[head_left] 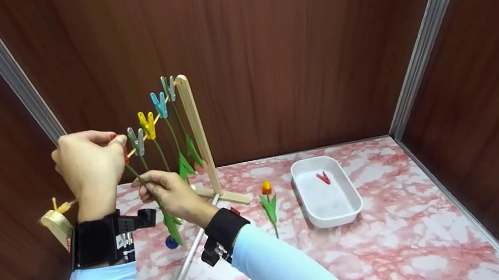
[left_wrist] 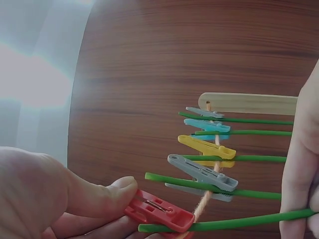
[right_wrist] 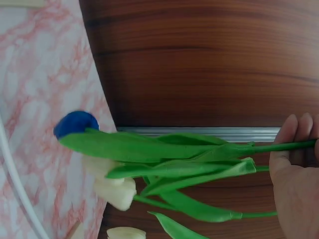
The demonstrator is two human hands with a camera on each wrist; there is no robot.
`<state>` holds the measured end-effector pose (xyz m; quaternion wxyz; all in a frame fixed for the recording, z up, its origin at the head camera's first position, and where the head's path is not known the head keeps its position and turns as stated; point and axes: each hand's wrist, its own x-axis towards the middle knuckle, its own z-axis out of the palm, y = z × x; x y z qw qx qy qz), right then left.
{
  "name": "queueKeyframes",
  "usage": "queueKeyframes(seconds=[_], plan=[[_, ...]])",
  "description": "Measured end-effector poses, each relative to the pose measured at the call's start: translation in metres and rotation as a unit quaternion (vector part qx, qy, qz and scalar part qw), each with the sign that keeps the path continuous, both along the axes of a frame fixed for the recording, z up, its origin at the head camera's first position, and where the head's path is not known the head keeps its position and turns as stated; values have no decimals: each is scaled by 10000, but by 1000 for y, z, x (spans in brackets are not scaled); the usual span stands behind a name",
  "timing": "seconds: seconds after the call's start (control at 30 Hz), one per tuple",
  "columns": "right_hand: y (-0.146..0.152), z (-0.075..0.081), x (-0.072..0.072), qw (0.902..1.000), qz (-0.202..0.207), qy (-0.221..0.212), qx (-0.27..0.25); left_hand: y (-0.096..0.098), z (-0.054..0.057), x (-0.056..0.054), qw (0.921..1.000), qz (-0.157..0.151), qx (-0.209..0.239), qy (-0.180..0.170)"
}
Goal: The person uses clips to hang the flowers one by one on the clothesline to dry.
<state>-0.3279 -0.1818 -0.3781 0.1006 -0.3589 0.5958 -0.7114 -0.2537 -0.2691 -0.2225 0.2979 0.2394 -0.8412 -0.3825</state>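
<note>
My left hand (head_left: 93,162) pinches a red clothespin (left_wrist: 162,210) between thumb and fingers at the near end of the orange string (left_wrist: 203,206). A green stem (left_wrist: 239,223) overlaps the clothespin's jaws. Lower on that stem, my right hand (head_left: 170,192) grips it between thumb and fingers. An artificial blue tulip (right_wrist: 77,124) hangs head down at its lower end. Farther along the string, grey (left_wrist: 204,174), yellow (left_wrist: 207,148) and light blue clothespins (left_wrist: 207,125) hold other upside-down flowers, with another grey clothespin (head_left: 169,88) by the far post.
The wooden post (head_left: 198,133) stands on a foot joined to a white rod (head_left: 184,268). An orange-yellow tulip (head_left: 268,202) lies on the marbled table (head_left: 419,233). Right of it stands a white tray (head_left: 332,219) with a red clothespin (head_left: 323,178) inside. Wood-grain panels (head_left: 291,53) enclose the table.
</note>
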Motion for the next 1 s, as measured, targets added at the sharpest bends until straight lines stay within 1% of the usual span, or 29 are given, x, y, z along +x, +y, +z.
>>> queueKeyframes(seconds=[0.13, 0.37, 0.53, 0.7, 0.8, 0.87, 1.0], plan=[[-2, -3, 2, 9998, 126, -69, -130, 1, -1, 1, 9999, -42, -22, -117], [-5, -5, 4, 9985, 251, -210, -436, 1, 0, 2, 9997, -112, -164, -114], [-7, -6, 4, 9986, 265, -220, -409, 0, -2, 1, 9997, -118, -83, -183], [-8, -6, 5, 9983, 278, -290, -417, 0, -3, 0, 9994, -152, -161, -248], [-8, -6, 5, 9987, 242, -219, -403, 1, -2, 1, 9991, -200, -214, -316], [-7, -5, 4, 9993, 147, -97, -321, 1, -2, 1, 9988, -235, -230, -361], [-2, -4, 3, 9997, -97, 221, 17, 1, -3, 1, 9985, -284, -341, -328]])
